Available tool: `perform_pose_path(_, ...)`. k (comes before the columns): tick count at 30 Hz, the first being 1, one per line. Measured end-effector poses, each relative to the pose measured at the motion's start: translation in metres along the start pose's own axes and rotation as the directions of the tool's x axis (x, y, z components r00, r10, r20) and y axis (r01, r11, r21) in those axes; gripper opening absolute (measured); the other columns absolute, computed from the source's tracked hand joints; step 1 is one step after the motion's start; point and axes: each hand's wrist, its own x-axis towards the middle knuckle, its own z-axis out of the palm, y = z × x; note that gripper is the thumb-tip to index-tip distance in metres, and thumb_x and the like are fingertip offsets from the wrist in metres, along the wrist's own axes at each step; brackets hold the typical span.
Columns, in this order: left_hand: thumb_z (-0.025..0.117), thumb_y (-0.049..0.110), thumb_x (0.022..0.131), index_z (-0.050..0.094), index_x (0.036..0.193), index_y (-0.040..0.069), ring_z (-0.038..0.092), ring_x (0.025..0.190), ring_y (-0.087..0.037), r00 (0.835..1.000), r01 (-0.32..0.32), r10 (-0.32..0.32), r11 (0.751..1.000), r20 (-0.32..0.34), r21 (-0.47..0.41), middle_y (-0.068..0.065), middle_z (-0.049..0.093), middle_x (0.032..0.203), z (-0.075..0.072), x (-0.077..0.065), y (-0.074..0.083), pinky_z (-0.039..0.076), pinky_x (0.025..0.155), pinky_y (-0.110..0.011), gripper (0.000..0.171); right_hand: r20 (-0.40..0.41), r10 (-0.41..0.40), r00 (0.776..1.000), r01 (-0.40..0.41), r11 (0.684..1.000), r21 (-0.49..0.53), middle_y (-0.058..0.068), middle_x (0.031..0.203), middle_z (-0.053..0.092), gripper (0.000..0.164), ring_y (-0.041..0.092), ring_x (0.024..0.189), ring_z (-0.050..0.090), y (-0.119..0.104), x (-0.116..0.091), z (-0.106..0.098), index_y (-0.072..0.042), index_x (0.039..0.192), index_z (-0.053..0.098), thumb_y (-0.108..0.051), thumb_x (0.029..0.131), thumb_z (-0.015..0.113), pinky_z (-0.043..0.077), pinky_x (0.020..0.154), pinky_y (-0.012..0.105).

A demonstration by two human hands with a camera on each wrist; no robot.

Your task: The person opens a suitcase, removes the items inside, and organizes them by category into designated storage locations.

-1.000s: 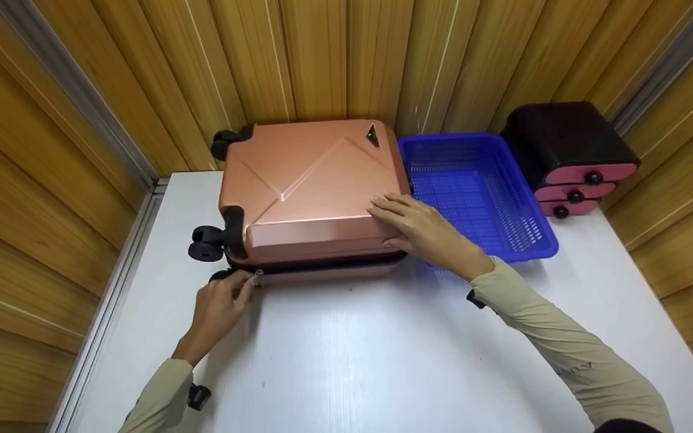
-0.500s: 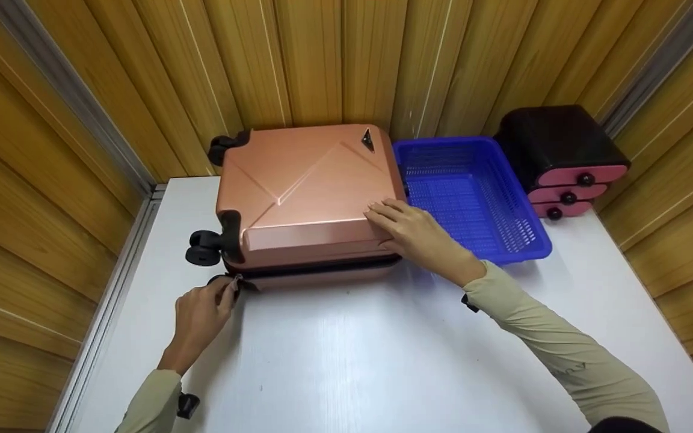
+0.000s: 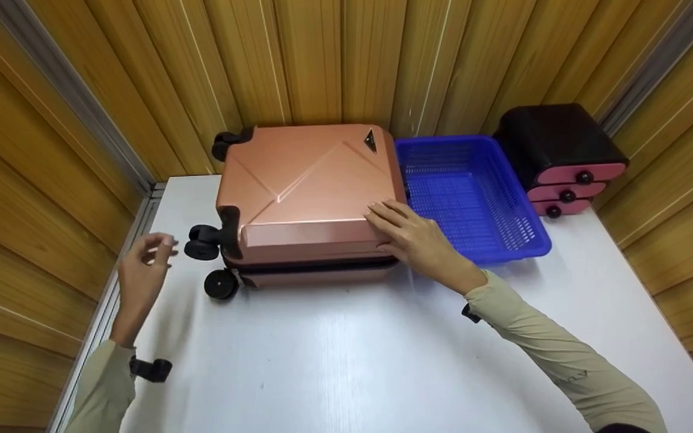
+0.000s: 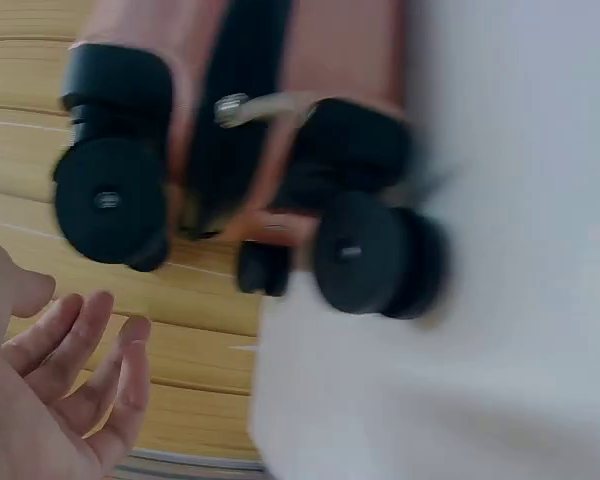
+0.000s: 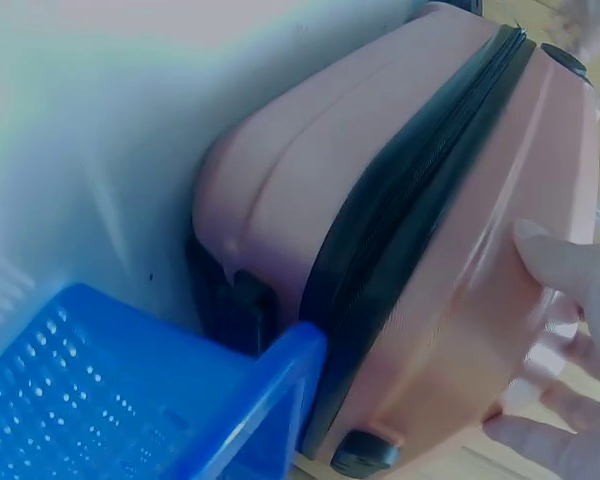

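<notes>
A rose-gold hard-shell suitcase [image 3: 310, 186] lies flat on the white table, its black wheels [image 3: 221, 284] pointing left. Around its side runs a dark zipper band [image 5: 420, 190]. A metal zipper slider [image 4: 230, 108] with a pale pull sits near the wheel end of that band. My left hand [image 3: 142, 276] is in the air left of the wheels, fingers loosely bent, holding nothing. My right hand [image 3: 415, 237] rests on the suitcase's near right corner, fingers on the top and thumb against the side.
A blue perforated plastic basket [image 3: 539, 243] stands against the suitcase's right end. Right of it, a black drawer box [image 3: 563, 135] with pink fronts and round black knobs stands near the back corner. Wood-look panel walls [image 3: 316, 60] enclose the table on the back and sides.
My left hand pulled the zipper slider left to the wheel-end corner, then let go and moved away to the left. My right hand stayed on the suitcase corner.
</notes>
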Motion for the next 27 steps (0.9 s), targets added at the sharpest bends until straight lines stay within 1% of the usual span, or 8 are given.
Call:
perform_pose_path(3, 0.060, 0.026, 0.108, 0.061, 0.135, -0.001, 0.067, 0.111, -0.015, 0.987, -0.021, 0.014, 0.999, 0.162, 0.041, -0.015, 0.067, 0.130, 0.004, 0.022, 0.029, 0.056, 0.089, -0.025, 0.039, 0.001, 0.021, 1.000, -0.021, 1.000, 0.017, 0.012, 0.152, 0.058, 0.068, 0.040, 0.139, 0.053, -0.003, 0.001, 0.000, -0.010, 0.150, 0.058, -0.020, 0.088, 0.085, 0.059, 0.089, 0.058)
perform_pose_path(5, 0.057, 0.037, 0.108, 0.055, 0.144, 0.000, 0.065, 0.121, -0.031, 0.945, -0.056, 0.007, 0.988, 0.326, 0.142, -0.020, 0.062, 0.138, 0.011, 0.036, 0.044, 0.056, 0.096, -0.040, 0.051, 0.000, 0.029, 1.000, -0.029, 0.999, 0.026, 0.013, 0.152, 0.058, 0.068, 0.042, 0.139, 0.053, -0.006, 0.002, 0.001, -0.009, 0.149, 0.058, -0.020, 0.088, 0.084, 0.058, 0.091, 0.060)
perform_pose_path(7, 0.053, 0.048, 0.108, 0.051, 0.149, 0.000, 0.063, 0.123, -0.041, 0.888, -0.108, -0.022, 0.961, 0.460, 0.254, -0.026, 0.061, 0.140, 0.017, 0.046, 0.053, 0.053, 0.098, -0.052, 0.063, -0.005, 0.029, 1.000, -0.029, 0.999, 0.029, 0.014, 0.151, 0.058, 0.067, 0.043, 0.139, 0.053, -0.009, 0.003, 0.001, -0.007, 0.149, 0.059, -0.021, 0.088, 0.084, 0.057, 0.093, 0.060)
perform_pose_path(9, 0.048, 0.054, 0.109, 0.052, 0.148, 0.000, 0.065, 0.117, -0.043, 0.847, -0.144, -0.064, 0.928, 0.528, 0.343, -0.028, 0.064, 0.133, 0.021, 0.050, 0.055, 0.051, 0.096, -0.059, 0.067, -0.016, 0.025, 1.000, -0.025, 0.999, 0.022, 0.016, 0.150, 0.059, 0.066, 0.044, 0.138, 0.053, -0.011, 0.003, 0.001, -0.005, 0.148, 0.060, -0.021, 0.088, 0.084, 0.057, 0.095, 0.059)
perform_pose_path(10, 0.046, 0.055, 0.109, 0.057, 0.142, -0.001, 0.067, 0.110, -0.041, 0.842, -0.154, -0.076, 0.915, 0.534, 0.373, -0.027, 0.068, 0.125, 0.022, 0.051, 0.054, 0.051, 0.094, -0.059, 0.066, -0.024, 0.022, 0.999, -0.022, 1.000, 0.016, 0.016, 0.149, 0.060, 0.065, 0.045, 0.137, 0.054, -0.012, 0.003, 0.001, -0.005, 0.147, 0.060, -0.021, 0.088, 0.084, 0.057, 0.095, 0.059)
perform_pose_path(15, 0.045, 0.049, 0.111, 0.069, 0.102, 0.004, 0.059, 0.088, -0.028, 0.864, -0.151, -0.057, 0.919, 0.500, 0.366, -0.011, 0.065, 0.090, 0.026, 0.042, 0.043, 0.046, 0.080, -0.045, 0.052, -0.043, 0.049, 0.998, -0.048, 0.999, 0.020, 0.018, 0.146, 0.061, 0.060, 0.046, 0.136, 0.054, -0.013, 0.007, -0.001, -0.003, 0.143, 0.063, -0.016, 0.088, 0.083, 0.054, 0.100, 0.058)
perform_pose_path(20, 0.046, 0.048, 0.111, 0.070, 0.100, 0.008, 0.057, 0.085, -0.026, 0.897, -0.138, -0.027, 0.931, 0.442, 0.337, -0.008, 0.064, 0.089, 0.027, 0.023, 0.041, 0.045, 0.076, -0.041, 0.048, -0.021, 0.150, 0.989, -0.146, 0.982, 0.118, 0.018, 0.150, 0.058, 0.057, 0.045, 0.143, 0.048, -0.013, 0.009, 0.000, -0.002, 0.144, 0.062, -0.009, 0.090, 0.079, 0.039, 0.114, 0.064)
perform_pose_path(27, 0.048, 0.041, 0.112, 0.056, 0.077, 0.013, 0.047, 0.065, -0.015, 0.886, -0.186, 0.019, 0.930, 0.464, 0.318, 0.002, 0.049, 0.069, 0.022, -0.016, 0.047, 0.039, 0.059, -0.029, 0.046, -0.038, 0.256, 0.966, -0.247, 0.955, 0.165, 0.021, 0.151, 0.057, 0.055, 0.044, 0.145, 0.046, -0.014, 0.021, 0.008, 0.002, 0.143, 0.061, -0.002, 0.090, 0.078, 0.040, 0.117, 0.056)
